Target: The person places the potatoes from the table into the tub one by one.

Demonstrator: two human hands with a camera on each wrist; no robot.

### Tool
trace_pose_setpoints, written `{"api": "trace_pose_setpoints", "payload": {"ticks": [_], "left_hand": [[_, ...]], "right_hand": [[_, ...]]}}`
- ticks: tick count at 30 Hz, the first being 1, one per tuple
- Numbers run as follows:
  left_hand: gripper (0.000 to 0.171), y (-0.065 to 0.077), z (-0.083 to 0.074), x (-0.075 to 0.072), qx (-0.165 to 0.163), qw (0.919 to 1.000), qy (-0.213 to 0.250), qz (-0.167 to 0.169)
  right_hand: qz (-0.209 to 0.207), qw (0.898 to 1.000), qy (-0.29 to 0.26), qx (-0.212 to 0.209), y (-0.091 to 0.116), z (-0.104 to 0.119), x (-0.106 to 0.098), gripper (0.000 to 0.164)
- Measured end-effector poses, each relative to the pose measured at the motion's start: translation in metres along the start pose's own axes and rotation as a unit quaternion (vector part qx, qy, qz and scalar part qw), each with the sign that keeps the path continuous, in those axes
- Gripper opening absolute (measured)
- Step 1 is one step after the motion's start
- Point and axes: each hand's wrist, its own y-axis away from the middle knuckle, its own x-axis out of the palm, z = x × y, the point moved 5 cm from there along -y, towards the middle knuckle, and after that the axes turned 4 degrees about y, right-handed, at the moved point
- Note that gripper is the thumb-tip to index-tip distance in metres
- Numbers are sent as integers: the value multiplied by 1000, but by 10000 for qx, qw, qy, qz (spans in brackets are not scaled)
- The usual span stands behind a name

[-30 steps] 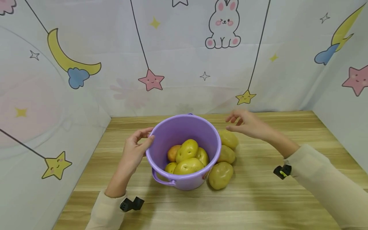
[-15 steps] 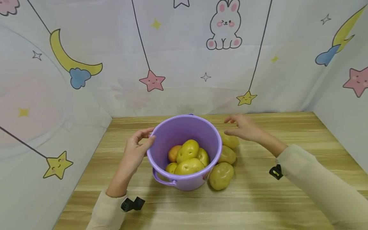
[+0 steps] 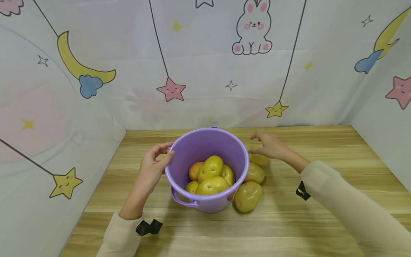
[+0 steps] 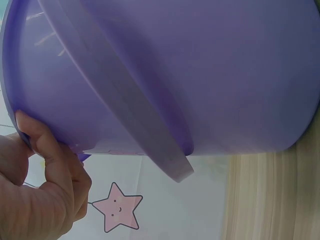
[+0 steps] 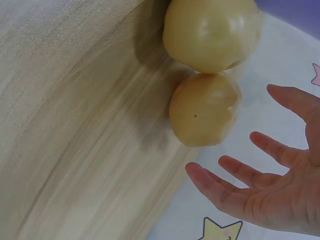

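A purple bucket [image 3: 208,205] stands upright on the wooden table, several yellow potatoes [image 3: 212,185] and one orange-brown round item [image 3: 194,171] inside it. My left hand [image 3: 153,166] pinches the bucket's left rim between thumb and fingers; the left wrist view shows the fingers [image 4: 42,142] curled against the outer wall. Three potatoes lie along the bucket's right side: a near one [image 3: 248,196], a middle one [image 3: 255,173] and a far one [image 3: 260,159]. Over the far potato hovers my right hand [image 3: 271,145], fingers spread and holding nothing; the right wrist view shows a gap to the potato [image 5: 205,110].
The bucket's handle [image 3: 184,202] hangs down at its front left. Behind the wooden table [image 3: 321,200] and along its sides stands a white cloth [image 3: 205,64] printed with stars, moons and a rabbit.
My right hand has come down and slightly nearer, from above the far potato to close over it. My left hand keeps its hold on the bucket rim.
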Motion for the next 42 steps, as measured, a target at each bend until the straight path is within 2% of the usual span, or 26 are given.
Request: {"api": "trace_pose_setpoints", "payload": {"ticks": [11, 19, 26, 42], "left_hand": [[35, 0, 0, 0, 11, 10000, 20, 24], [34, 0, 0, 0, 4, 10000, 27, 0], [35, 0, 0, 0, -4, 10000, 57, 3], [34, 0, -1, 0, 19, 10000, 65, 31]], "right_hand": [[181, 9998, 50, 90, -10, -11, 18, 55], [210, 9996, 36, -169, -11, -12, 22, 52], [248, 9995, -8, -193, -13, -13, 26, 52], [284, 9995, -84, 116, -11, -16, 26, 53]]}}
